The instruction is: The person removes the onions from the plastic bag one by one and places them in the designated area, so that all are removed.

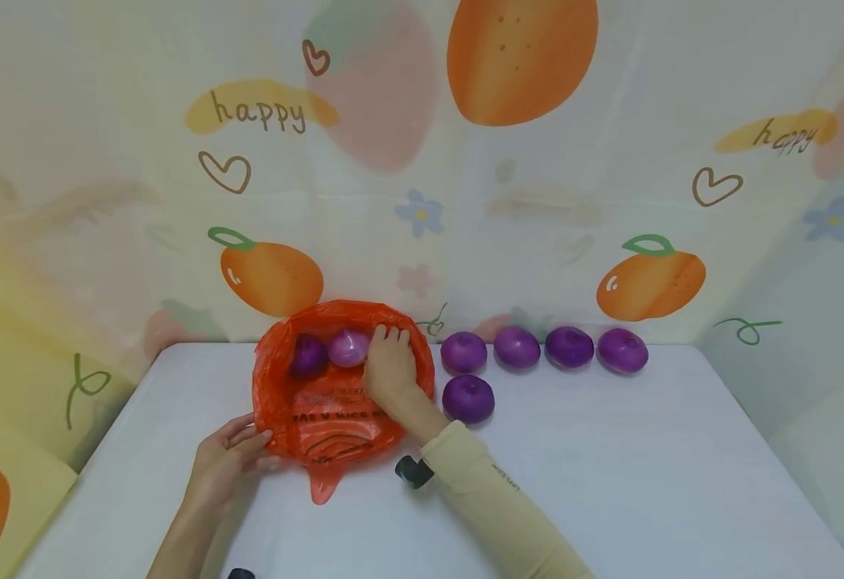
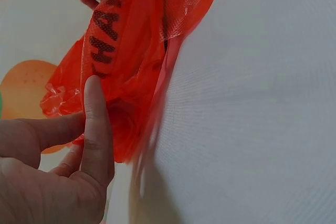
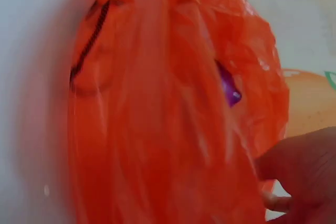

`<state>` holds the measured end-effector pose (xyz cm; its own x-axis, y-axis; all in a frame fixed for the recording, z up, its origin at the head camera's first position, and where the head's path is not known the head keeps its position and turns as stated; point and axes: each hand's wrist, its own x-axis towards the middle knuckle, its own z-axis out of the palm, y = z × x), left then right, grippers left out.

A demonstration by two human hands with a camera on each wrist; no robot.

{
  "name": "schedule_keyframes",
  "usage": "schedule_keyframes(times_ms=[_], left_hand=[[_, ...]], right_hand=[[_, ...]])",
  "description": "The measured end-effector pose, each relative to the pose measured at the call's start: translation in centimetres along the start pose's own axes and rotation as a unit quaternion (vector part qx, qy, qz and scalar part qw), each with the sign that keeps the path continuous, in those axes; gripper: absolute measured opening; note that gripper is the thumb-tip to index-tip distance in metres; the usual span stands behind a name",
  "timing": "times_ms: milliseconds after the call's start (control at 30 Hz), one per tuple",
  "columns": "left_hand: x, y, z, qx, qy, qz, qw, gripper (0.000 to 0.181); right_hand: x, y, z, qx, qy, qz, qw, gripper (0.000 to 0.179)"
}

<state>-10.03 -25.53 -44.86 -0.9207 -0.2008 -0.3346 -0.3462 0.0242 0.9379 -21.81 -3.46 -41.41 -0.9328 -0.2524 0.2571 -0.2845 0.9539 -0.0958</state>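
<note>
A red plastic bag (image 1: pixel 342 430) with dark printing lies with its mouth spread wide. Inside are a dark purple onion (image 1: pixel 309 355) and a lighter purple onion (image 1: pixel 348 348). My left hand (image 1: pixel 226 458) pinches the bag's near-left rim between thumb and fingers, shown closer in the left wrist view. My right hand (image 1: pixel 393 370) reaches into the right side of the mouth. Its fingers curl down over a purple onion, mostly covered by the hand. In the right wrist view, the bag's wall hides most of what that hand holds; a purple onion (image 3: pixel 230 87) peeks out.
Right of the bag, several purple onions (image 1: pixel 516 348) stand in a row along the white table's back edge. Another purple onion (image 1: pixel 468 400) sits in front of the row's left end. A fruit-patterned cloth (image 1: pixel 393 241) hangs behind the table.
</note>
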Motion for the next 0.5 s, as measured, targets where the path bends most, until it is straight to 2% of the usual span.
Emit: schedule_keyframes(times_ms=[100, 267, 400, 500], left_hand=[[0.0, 0.0, 0.1, 0.001, 0.000, 0.003, 1.0000, 0.056], [0.1, -0.2, 0.2, 0.009, 0.003, 0.003, 1.0000, 0.056], [0.2, -0.2, 0.3, 0.014, 0.004, -0.004, 0.9999, 0.055], [0.2, -0.2, 0.5, 0.016, 0.005, -0.007, 0.9998, 0.055]], right_hand=[[0.2, 0.4, 0.1, -0.004, 0.000, 0.006, 1.0000, 0.044], [0.1, 1.3, 0.5, 0.014, -0.027, -0.002, 0.9995, 0.047], [-0.3, 1.7, 0.5, 0.085, -0.056, 0.002, 0.9947, 0.055], [-0.8, 1.7, 0.4, 0.145, -0.088, 0.007, 0.9855, 0.067]])
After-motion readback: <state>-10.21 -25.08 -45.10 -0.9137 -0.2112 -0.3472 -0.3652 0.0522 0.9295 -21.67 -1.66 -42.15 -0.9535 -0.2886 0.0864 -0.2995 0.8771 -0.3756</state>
